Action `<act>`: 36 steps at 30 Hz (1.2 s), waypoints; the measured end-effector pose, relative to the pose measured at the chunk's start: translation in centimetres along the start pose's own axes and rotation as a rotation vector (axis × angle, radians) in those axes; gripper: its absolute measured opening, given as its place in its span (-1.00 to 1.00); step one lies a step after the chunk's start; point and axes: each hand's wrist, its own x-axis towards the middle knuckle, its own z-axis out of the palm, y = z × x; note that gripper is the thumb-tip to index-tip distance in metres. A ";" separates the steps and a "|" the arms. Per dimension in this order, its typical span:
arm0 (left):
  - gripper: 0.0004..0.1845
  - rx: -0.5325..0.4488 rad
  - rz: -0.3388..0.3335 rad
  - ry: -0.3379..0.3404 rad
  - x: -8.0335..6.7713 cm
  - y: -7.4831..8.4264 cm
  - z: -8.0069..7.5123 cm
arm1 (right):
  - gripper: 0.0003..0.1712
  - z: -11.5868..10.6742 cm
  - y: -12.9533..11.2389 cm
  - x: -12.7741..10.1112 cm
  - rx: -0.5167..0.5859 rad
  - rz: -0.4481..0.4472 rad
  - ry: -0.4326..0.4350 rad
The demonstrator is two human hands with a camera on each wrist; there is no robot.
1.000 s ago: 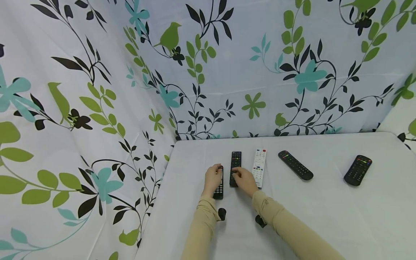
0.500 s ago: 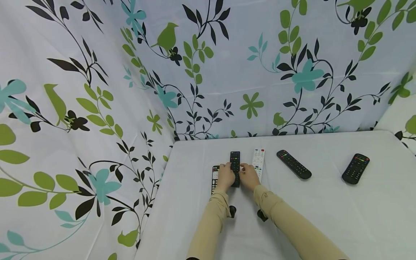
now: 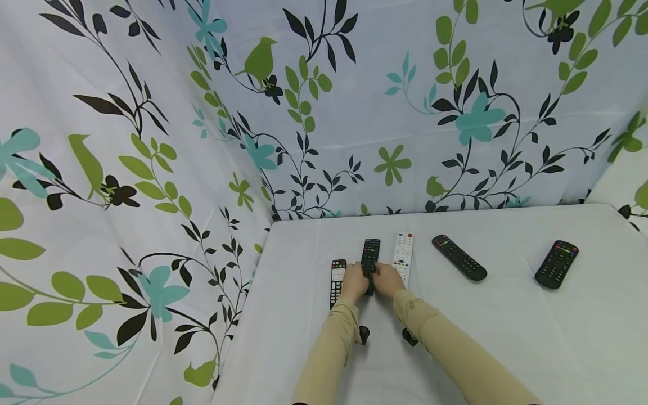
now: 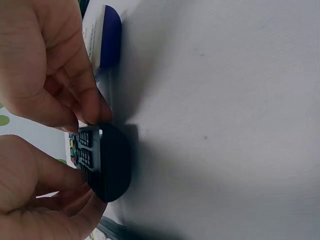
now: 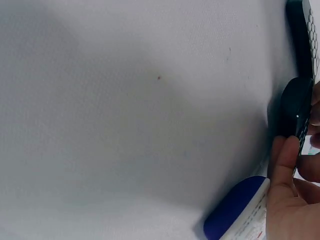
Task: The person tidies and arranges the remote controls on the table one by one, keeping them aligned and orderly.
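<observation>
Both hands are at a black remote control [image 3: 371, 253] with coloured buttons, which lies between them on the white table. My left hand [image 3: 354, 281] pinches its left edge, thumb on the button face and fingers at the side. From the other side my right hand [image 3: 388, 280] grips the right edge; in the right wrist view the right hand's fingers [image 5: 286, 162] lie along that side. The remote's rounded black end [image 4: 117, 162] faces the left wrist camera. Left of it lies a black remote with a light button panel [image 3: 336, 284], and right of it a white remote [image 3: 403, 256].
Further right lie a slanted black remote [image 3: 459, 257] and a shorter black remote [image 3: 557, 264]. The table [image 3: 506, 337] has a white cover. A patterned curtain [image 3: 324, 112] hangs behind it and along the left side.
My left hand has left the leftmost remote, moved right, and taken the middle remote's left edge. The middle remote has shifted slightly right and turned a little. My right hand stays beside it.
</observation>
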 end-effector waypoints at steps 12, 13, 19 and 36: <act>-0.70 -0.020 0.004 -0.002 -0.4 0.0 0.2 | -0.50 -0.5 0.1 -0.7 -0.052 -0.026 -0.058; -0.68 -0.036 -0.003 -0.011 -0.5 0.0 0.1 | -0.50 -0.5 0.1 -0.7 -0.049 -0.025 -0.062; -0.58 -0.067 -0.024 -0.061 -1.1 -0.1 0.2 | -0.51 -0.1 0.6 -1.0 -0.047 -0.018 -0.075; -0.60 -0.073 -0.054 -0.053 -2.9 0.2 0.6 | -0.48 -1.1 0.0 -2.8 -0.152 0.002 -0.179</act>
